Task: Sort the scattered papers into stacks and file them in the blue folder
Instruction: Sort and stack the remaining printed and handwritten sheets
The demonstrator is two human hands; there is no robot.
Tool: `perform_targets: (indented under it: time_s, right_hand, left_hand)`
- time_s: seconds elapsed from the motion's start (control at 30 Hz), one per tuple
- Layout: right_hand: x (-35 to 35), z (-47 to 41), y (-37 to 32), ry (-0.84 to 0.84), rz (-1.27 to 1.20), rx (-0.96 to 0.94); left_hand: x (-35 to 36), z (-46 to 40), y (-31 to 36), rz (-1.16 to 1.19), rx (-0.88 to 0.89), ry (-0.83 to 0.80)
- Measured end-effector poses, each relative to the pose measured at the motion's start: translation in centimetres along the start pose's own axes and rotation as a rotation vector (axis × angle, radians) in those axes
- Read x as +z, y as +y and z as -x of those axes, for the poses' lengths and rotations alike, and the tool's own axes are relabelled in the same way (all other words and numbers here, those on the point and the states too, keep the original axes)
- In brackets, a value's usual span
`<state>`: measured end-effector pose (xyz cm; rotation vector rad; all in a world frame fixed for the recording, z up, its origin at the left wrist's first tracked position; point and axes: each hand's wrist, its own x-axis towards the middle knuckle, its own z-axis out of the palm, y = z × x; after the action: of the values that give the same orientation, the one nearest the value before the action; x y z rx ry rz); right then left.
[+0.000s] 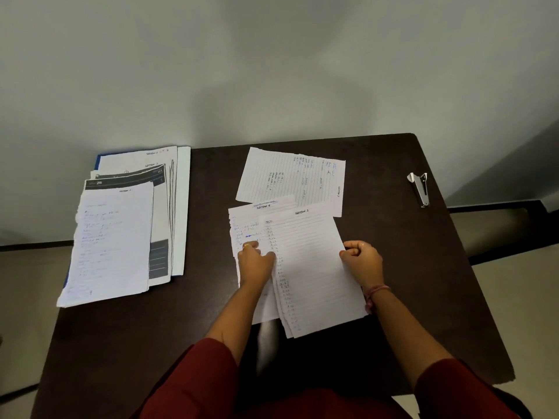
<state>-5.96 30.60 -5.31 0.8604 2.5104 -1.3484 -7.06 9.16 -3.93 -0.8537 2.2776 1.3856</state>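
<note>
A stack of lined sheets headed "Section 1" (314,267) lies in front of me on the dark table (423,267). My left hand (255,263) grips its left edge and my right hand (361,261) pinches its right edge. Under it, to the left, pokes out a sheet headed "Section 4" (246,225). Behind them lies a lined "Section 3" sheet (290,176), turned sideways. At the table's left, several staggered paper stacks (115,237) lie on the blue folder (97,160), of which only a blue edge shows.
A metal staple remover (420,189) lies near the table's right rear edge. The left paper stacks overhang the table's left edge. A grey wall stands right behind the table.
</note>
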Motion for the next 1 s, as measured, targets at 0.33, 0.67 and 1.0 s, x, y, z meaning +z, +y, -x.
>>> perform_targets:
  time_s: [0.33, 0.67, 1.0]
  right_hand:
    - [0.2, -0.9, 0.4, -0.061, 0.174, -0.081]
    - [0.7, -7.3, -4.5, 0.081, 0.065, 0.01]
    - [3.5, -8.4, -7.6, 0.179, 0.222, 0.25]
  left_hand:
    - [1.3, -0.1, 0.4, 0.118, -0.094, -0.015]
    - [1.1, -0.4, -0.8, 0.12, -0.026, 0.033]
    - [1.4, -0.2, -1.0, 0.202, -0.044, 0.053]
